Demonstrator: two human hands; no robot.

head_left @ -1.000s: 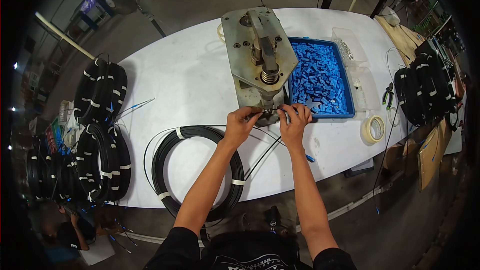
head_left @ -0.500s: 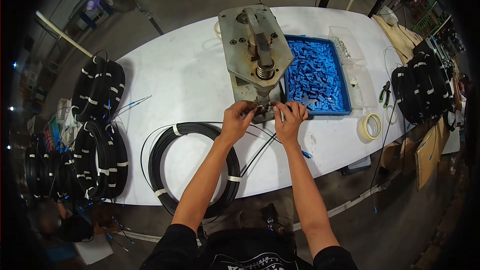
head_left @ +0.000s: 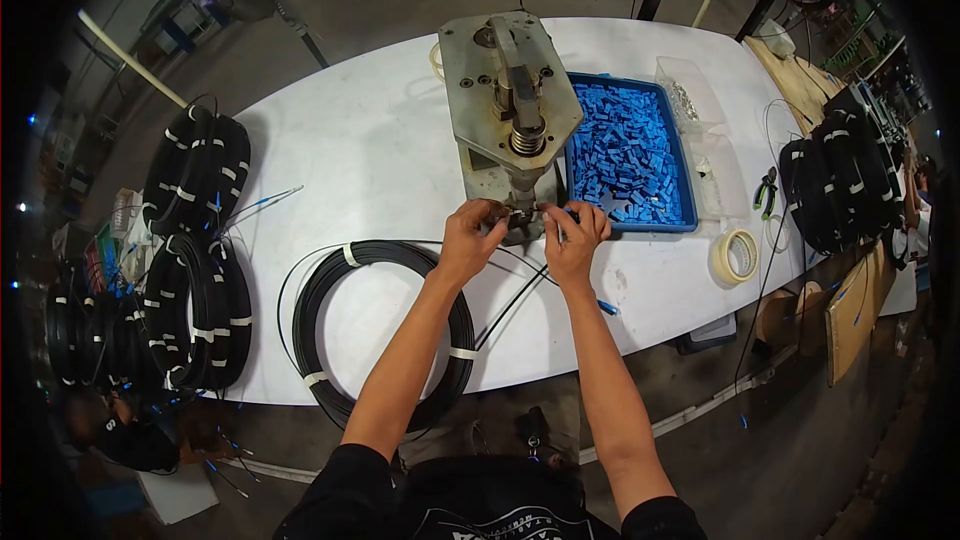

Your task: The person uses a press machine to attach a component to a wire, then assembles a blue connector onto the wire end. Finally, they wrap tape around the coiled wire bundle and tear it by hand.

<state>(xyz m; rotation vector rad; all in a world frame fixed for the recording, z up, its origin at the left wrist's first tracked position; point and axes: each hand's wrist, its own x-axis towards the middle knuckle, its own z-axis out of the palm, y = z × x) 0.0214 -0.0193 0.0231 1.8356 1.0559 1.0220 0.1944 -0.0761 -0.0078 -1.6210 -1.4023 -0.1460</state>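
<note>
In the head view, my left hand (head_left: 472,240) is closed in a pinch at the base of a metal bench press (head_left: 510,90), just left of its ram. What lies between those fingertips is too small to make out. My right hand (head_left: 572,245) pinches from the other side, close to the ram, with a black cable running up to it from the coil. That coil of black cable (head_left: 312,325), bound with white tape, lies on the table below my left forearm. One blue-tipped cable end (head_left: 607,307) rests right of my right wrist.
A blue tray (head_left: 682,170) of small blue pieces sits right of the press, beside clear plastic boxes (head_left: 708,175). Farther right are a tape roll (head_left: 735,257), pliers (head_left: 766,192) and more coils (head_left: 835,180). Stacked coils (head_left: 195,165) stand at the left edge.
Both hands stay pinched at the press with hardly any movement. The whole view has shifted slightly.
</note>
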